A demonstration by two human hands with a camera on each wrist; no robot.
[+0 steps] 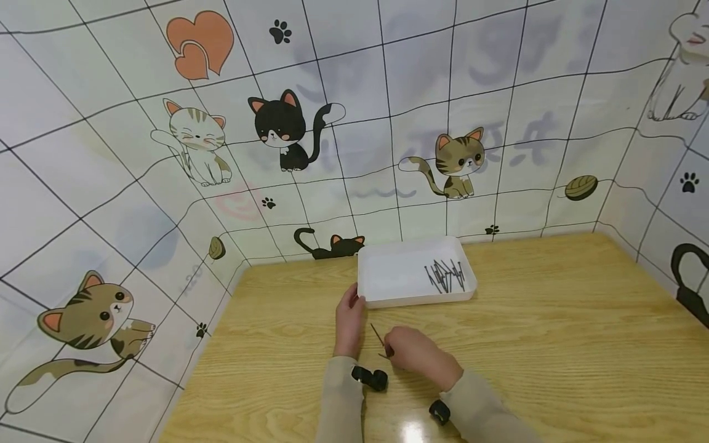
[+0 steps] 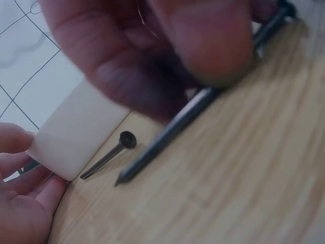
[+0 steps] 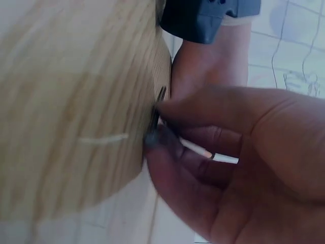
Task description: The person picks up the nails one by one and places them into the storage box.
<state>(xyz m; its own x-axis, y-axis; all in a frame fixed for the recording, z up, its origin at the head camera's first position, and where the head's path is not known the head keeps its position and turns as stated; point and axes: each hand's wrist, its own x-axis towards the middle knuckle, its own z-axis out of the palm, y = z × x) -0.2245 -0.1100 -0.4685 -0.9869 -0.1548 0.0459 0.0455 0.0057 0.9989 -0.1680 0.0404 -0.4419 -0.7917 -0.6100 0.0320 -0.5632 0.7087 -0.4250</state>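
My left hand [image 1: 349, 321] grips the front left corner of a white tray [image 1: 396, 267], with fingers on its side wall. To the right and nearer me, my right hand [image 1: 414, 352] pinches a dark metal nail [image 2: 190, 112] between thumb and fingers, low over the wooden table [image 1: 532, 320]. The nail's pointed end slants down toward the tabletop in the left wrist view. A second nail [image 2: 109, 155] lies on the table between that point and the tray. In the right wrist view a thin shiny rod [image 3: 208, 151] also shows within the right hand's curled fingers.
Several dark nails [image 1: 445, 275] lie in a loose bunch at the tray's right end. Behind the tray rises a wall covering [image 1: 365, 135] with cat drawings and grid lines. Black wrist cameras [image 1: 378, 379] are strapped at both sleeves.
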